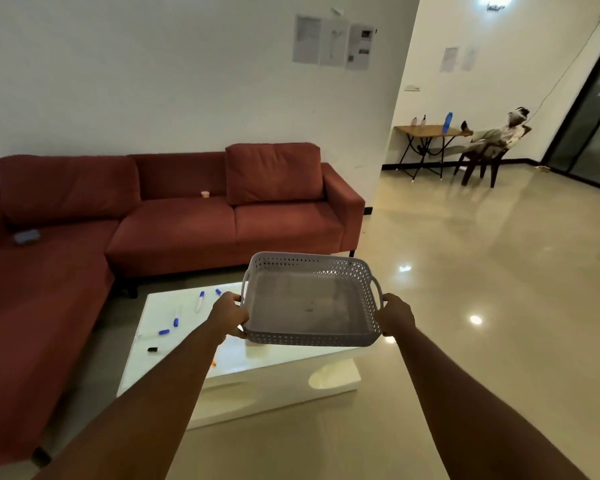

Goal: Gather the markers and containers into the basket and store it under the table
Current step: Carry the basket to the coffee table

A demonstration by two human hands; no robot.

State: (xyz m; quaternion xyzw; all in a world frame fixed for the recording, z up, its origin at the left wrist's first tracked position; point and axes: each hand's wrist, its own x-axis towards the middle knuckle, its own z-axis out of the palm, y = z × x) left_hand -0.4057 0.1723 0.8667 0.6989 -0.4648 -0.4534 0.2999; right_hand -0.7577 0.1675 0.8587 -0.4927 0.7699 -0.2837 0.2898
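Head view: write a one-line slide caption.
Both hands, left and right, hold an empty grey basket above a white table strewn with markers.

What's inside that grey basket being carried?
Nothing yet: the basket shows only its bare, slightly smudged floor. The markers lie on the white table beneath it. The basket covers part of the tabletop.

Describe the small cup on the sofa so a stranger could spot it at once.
Find the red sofa against the white wall. On its middle seat, right at the foot of the backrest, stands a small cup. It is pale with an orange band, unlike the flat blue thing lying on the left section.
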